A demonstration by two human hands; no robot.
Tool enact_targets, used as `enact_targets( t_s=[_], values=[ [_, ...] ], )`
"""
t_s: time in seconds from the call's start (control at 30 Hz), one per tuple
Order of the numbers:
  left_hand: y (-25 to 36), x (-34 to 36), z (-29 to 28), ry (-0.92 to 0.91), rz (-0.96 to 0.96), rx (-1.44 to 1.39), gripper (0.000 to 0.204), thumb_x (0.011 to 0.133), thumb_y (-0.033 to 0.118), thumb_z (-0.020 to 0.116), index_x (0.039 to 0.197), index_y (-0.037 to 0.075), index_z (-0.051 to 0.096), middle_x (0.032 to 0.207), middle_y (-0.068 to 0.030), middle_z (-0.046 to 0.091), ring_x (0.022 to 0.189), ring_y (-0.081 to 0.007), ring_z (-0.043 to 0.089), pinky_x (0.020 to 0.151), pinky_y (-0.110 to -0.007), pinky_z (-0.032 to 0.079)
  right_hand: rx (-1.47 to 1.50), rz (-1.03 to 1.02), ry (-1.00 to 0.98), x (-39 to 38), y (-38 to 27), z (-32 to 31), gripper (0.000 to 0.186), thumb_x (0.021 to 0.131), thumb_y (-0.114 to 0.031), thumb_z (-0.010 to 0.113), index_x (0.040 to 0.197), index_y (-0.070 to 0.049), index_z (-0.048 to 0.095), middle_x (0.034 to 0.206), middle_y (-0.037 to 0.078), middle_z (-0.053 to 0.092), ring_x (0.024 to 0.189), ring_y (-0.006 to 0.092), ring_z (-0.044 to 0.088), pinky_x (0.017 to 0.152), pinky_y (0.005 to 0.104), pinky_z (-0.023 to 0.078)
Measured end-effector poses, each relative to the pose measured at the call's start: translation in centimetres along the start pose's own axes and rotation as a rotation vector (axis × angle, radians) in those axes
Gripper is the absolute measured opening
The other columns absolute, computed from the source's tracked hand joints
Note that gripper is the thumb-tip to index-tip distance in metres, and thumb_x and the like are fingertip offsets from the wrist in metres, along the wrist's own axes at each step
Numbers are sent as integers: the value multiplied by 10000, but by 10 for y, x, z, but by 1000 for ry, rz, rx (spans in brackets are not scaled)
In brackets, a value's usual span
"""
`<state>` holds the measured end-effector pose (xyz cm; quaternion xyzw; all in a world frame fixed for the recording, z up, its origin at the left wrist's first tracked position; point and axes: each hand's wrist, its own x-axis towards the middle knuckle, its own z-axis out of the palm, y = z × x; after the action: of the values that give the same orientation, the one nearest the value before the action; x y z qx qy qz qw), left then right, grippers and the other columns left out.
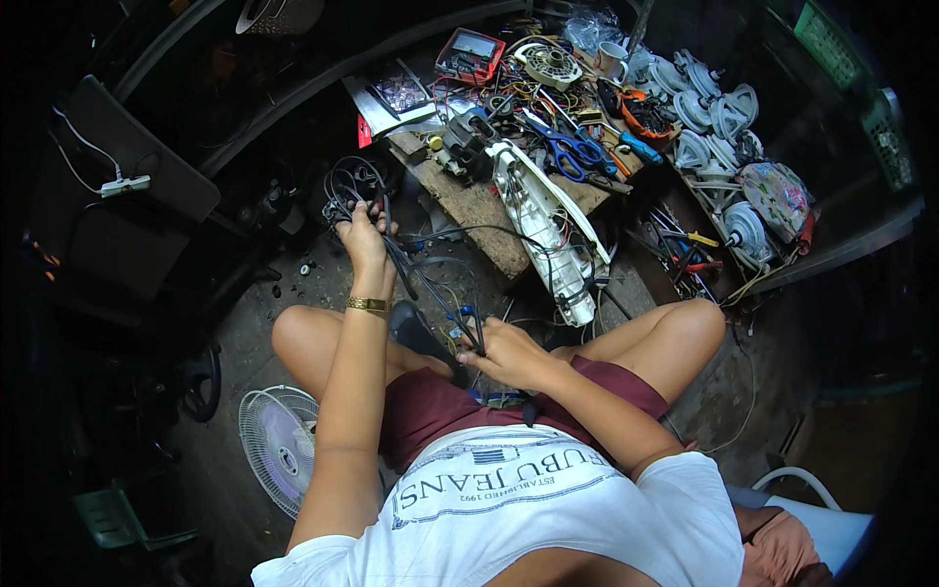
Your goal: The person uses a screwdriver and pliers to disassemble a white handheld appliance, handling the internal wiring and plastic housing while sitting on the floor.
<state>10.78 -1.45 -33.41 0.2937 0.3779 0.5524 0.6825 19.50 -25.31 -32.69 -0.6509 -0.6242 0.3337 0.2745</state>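
Observation:
My left hand (365,238), at the end of an outstretched arm with a gold watch, is closed around a bundle of dark power cord (354,181). The cord's loops stand up above the fist. Nearer my lap, my right hand (511,352) is closed on lower loops of the same cord, which hang slack between both hands. A dark strand runs from the bundle toward a long white plastic housing (533,220) that leans on the wooden bench top (469,220). The housing is open, with wires along its inside.
Blue-handled scissors (572,155), a red-framed meter (470,56), a round motor part (548,65) and tangled wires crowd the bench. Several grey fan parts (734,112) fill the right side. A fan with a white guard (279,445) is on the floor at left; a power strip (125,185) sits farther left.

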Motion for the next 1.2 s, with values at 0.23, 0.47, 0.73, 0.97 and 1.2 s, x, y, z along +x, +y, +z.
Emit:
enact_targets(
  t_s=[0.23,0.47,0.73,0.97,1.2],
  values=[
    [-22,-52,34,-342,101,147,290,958,253,542,1182,109,427,789,-5,515,553,-60,442,482,-203,388,188,-158,399,64,-10,-76,214,905,-178,559,891,17,473,748,274,583,745,472,574,634,513,430],
    [-19,-64,34,-697,348,273,1069,732,742,592,1463,80,181,1232,-83,497,1097,-181,522,952,-321,433,-140,-40,302,113,-20,-98,158,835,-54,508,952,39,458,860,291,608,896,486,570,750,499,453],
    [-7,-53,29,-847,88,606,888,757,199,719,1421,36,152,1236,-118,475,1122,-189,499,965,-322,411,23,-105,-107,113,-1,-138,256,910,-165,529,1029,61,513,978,239,627,909,325,622,775,389,482],
    [-25,-50,27,-535,19,461,306,845,85,517,1145,50,471,840,-5,561,716,-80,515,657,-225,437,157,260,482,54,113,-190,357,891,-323,597,1026,7,614,871,131,693,737,274,660,655,356,516],
    [-19,-31,33,-446,-175,275,117,884,161,503,975,91,479,787,-44,593,574,-89,468,525,-225,408,-1,440,418,55,196,-131,576,846,-481,630,1137,13,576,1057,260,628,1010,342,611,870,393,459]
  ],
)
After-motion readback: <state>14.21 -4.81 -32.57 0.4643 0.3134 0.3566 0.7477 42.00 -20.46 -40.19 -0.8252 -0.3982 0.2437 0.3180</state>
